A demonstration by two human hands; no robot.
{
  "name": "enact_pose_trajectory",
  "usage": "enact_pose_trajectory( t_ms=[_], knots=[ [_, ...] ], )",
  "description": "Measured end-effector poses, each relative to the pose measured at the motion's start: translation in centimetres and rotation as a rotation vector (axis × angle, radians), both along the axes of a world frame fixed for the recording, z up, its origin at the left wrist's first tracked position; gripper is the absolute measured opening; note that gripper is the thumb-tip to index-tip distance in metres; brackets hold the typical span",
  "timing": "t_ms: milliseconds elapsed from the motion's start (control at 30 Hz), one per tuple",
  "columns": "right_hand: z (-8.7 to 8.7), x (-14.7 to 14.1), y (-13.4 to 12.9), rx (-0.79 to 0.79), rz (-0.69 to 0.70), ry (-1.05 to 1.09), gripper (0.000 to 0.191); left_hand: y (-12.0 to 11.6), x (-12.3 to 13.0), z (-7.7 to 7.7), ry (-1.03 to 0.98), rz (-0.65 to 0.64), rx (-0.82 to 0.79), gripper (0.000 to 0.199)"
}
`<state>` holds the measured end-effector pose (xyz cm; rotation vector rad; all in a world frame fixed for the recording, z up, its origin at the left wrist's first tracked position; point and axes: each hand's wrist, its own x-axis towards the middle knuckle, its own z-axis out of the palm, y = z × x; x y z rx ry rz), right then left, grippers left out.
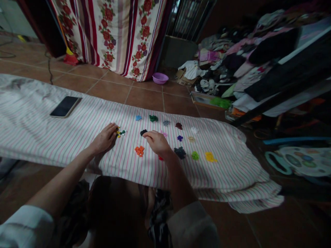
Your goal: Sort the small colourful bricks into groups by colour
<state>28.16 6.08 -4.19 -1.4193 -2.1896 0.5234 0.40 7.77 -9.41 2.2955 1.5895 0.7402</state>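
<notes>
Though you cannot tell if they pinch, the left grip (104, 138), fingers together, touches a little mixed pile (120, 132), and the right grip (156, 143) touches black bits (143, 132) on the striped cloth (51, 137).

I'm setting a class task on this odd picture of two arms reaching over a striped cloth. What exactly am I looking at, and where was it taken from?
No machine here: these are a person's own bare arms and hands. The picture comes from a camera worn on the person's head, looking forward and down, so the arms enter from the bottom edge.

On the striped cloth lie a phone and small piles of coloured pieces, including an orange pile and a yellow pile. The left hand is at a mixed cluster. The right hand reaches a black pile. Whether either hand holds anything is hard to tell.
</notes>
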Motion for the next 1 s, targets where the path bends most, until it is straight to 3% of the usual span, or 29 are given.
enact_pose_trajectory(
  t_ms=[433, 733, 1000],
  knots=[
    [-1.3, -7.0, 1.2, 0.008, 0.144, -0.093, 0.032, -1.1, -4.6, 1.0, 0.023, -0.015, -0.059, 0.045],
    [-1.1, -10.1, 0.9, 0.051, 0.126, -0.234, 0.030, -2.3, -6.4, 1.8, 0.120, -0.061, -0.091, 0.042],
    [-1.5, -11.2, 1.1, 0.056, 0.007, -0.256, 0.020, -2.9, -5.8, 2.3, 0.180, -0.142, 0.003, 0.039]
  ],
)
